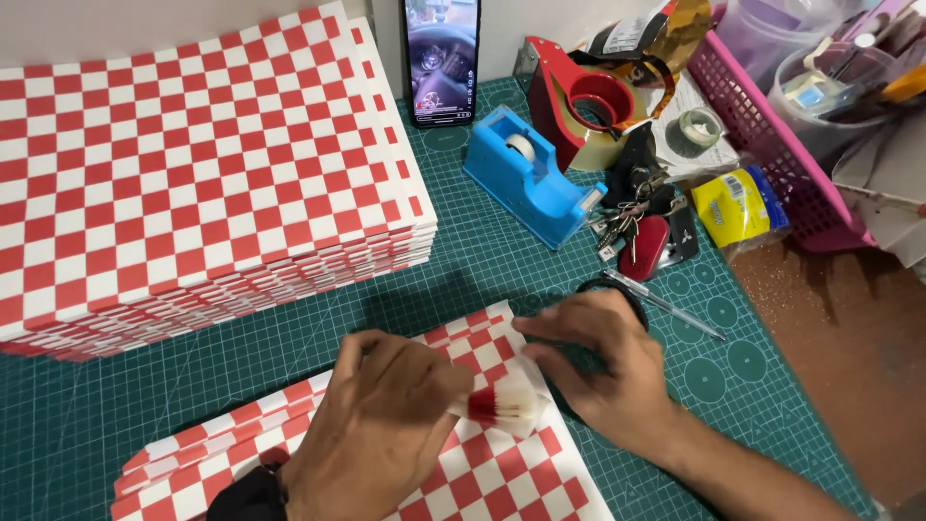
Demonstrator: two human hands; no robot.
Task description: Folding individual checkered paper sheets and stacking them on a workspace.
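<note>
My left hand (pixel 381 425) and my right hand (pixel 603 371) meet over a red-and-white checkered paper sheet (pixel 482 463) lying on the green cutting mat (pixel 116 405). Both pinch a small folded, rolled-up corner of that paper (pixel 506 403) between their fingertips, the left from the left side, the right from the right. The sheet appears to lie on a few similar sheets whose edges show at the lower left (pixel 183 453). A dark wristband sits on my left wrist.
A tall stack of checkered sheets (pixel 193 164) fills the upper left. Behind stand a phone (pixel 442 60), a blue tape dispenser (pixel 526 174), a red tape dispenser (pixel 588 96), keys (pixel 641 227), a pen (pixel 666 304), a pink basket (pixel 772 145).
</note>
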